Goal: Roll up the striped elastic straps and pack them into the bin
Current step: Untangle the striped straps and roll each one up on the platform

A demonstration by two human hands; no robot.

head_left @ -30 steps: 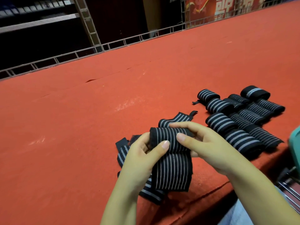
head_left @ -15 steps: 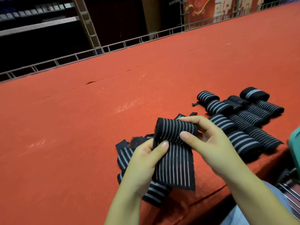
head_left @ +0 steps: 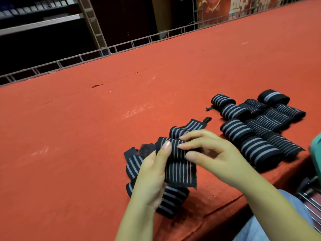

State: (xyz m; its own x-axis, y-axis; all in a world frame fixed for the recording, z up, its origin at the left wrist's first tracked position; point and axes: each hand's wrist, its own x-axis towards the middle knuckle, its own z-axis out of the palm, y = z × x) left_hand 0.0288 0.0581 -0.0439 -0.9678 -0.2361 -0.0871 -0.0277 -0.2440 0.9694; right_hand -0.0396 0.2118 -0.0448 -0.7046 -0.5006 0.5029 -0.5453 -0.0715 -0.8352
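Observation:
A black strap with thin white stripes (head_left: 180,173) is partly rolled between my hands above the red table. My left hand (head_left: 152,174) grips the roll's left end, thumb on top. My right hand (head_left: 210,153) pinches the roll's right side with its fingers over the top. The strap's loose tail hangs down below the roll. Under my hands lie loose unrolled straps (head_left: 172,199), one reaching back with a small loop (head_left: 191,126). Several rolled straps (head_left: 257,129) lie in rows to the right. A teal bin edge (head_left: 317,153) shows at the far right.
The red felt table (head_left: 104,119) stretches far back and left. A metal rail (head_left: 121,47) runs along its far edge, with dark shelving behind. The table's near edge drops off by my lap, where metal wire bars (head_left: 311,209) show at the lower right.
The hanging tail has grown shorter as the roll took up more strap. Both hands lowered slightly toward the table, and my right fingers shifted over the roll's top.

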